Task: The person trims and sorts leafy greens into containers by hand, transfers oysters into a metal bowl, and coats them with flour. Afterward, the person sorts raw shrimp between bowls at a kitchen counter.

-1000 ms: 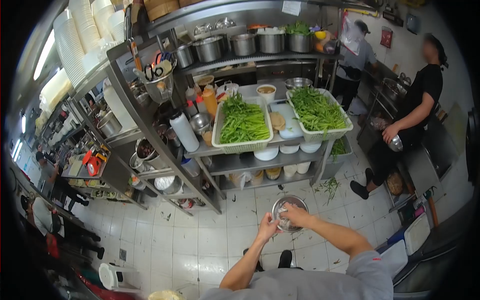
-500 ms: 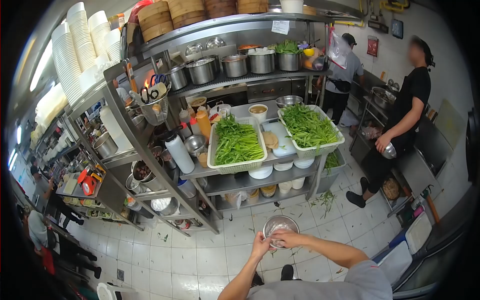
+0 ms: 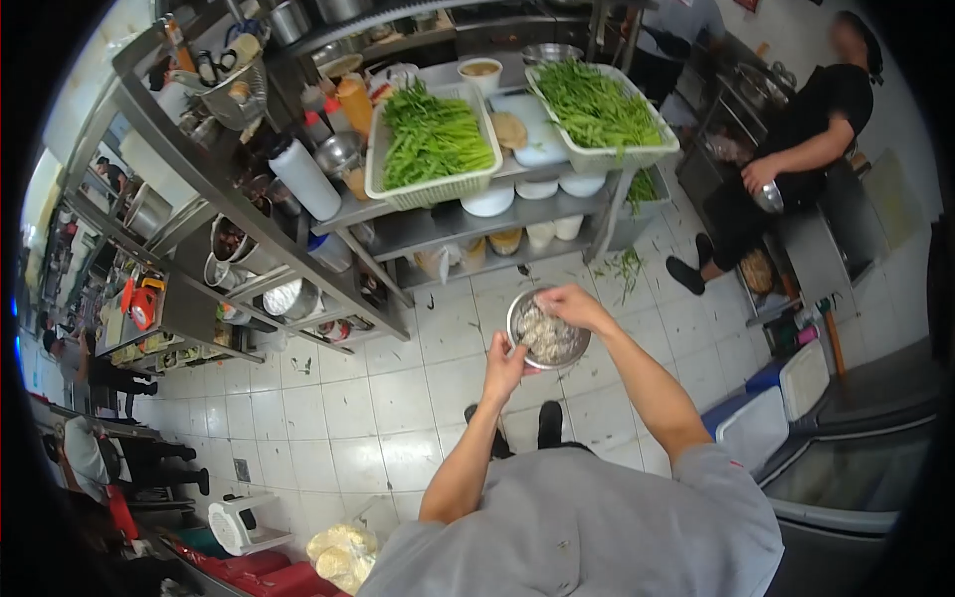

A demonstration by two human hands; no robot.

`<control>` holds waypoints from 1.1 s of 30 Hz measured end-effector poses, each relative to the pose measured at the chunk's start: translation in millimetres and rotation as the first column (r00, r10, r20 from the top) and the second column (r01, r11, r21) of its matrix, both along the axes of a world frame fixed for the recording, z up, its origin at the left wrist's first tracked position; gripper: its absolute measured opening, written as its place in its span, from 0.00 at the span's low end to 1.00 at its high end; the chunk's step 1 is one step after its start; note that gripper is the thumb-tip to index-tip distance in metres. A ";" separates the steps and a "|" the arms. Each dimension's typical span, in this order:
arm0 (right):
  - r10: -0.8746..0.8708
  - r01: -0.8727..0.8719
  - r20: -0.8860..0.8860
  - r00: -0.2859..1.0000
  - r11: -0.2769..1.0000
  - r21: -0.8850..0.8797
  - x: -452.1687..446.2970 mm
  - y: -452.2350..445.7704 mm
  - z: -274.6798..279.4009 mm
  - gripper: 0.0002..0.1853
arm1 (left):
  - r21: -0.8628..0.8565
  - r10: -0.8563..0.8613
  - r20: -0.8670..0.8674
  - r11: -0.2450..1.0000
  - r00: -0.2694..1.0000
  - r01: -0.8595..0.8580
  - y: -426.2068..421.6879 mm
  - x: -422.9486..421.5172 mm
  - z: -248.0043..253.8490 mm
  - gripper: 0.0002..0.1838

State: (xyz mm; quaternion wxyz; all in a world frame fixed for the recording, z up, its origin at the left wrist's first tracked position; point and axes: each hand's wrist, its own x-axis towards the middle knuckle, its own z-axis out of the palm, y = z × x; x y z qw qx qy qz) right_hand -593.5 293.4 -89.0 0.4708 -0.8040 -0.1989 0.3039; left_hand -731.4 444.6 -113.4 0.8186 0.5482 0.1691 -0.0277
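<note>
Steel bowl (image 3: 577,348) sits near centre of view above the tiled floor (image 3: 398,398), pale clumpy mixture (image 3: 539,338) inside. Left hand (image 3: 505,368) grips the bowl at its 7 o'clock — thumb at the rim, fingers closed on the side. Right hand (image 3: 575,304) is at 1 o'clock, fingers loosely bent, tips at the mixture; cannot tell whether they pinch any. Plastic basket of leafy greens (image 3: 440,192) — 11 o'clock from bowl.

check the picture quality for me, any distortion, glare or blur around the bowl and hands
Head view: strong fisheye bending, dark corners; head view: mild sheen on the floor tiles; head view: left hand, right hand and metal bowl readable, but the pale contents lack fine detail.
</note>
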 end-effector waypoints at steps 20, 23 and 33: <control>0.040 -0.043 0.078 0.996 0.999 0.033 -13.6 -7.5 -6.5 0.18 | -0.018 0.006 -0.103 1.000 0.995 -0.008 -3.5 -8.5 -11.6 0.10; -0.046 0.034 -0.059 0.997 0.980 -0.196 -13.6 -3.3 1.7 0.21 | -0.043 -0.042 -0.113 0.998 0.993 0.037 -3.5 -8.3 -8.7 0.10; 0.563 -0.322 0.646 0.515 0.826 -0.462 -48.6 -1.5 -31.2 0.22 | 0.235 -0.099 0.051 0.968 0.994 0.084 20.8 2.1 -13.2 0.11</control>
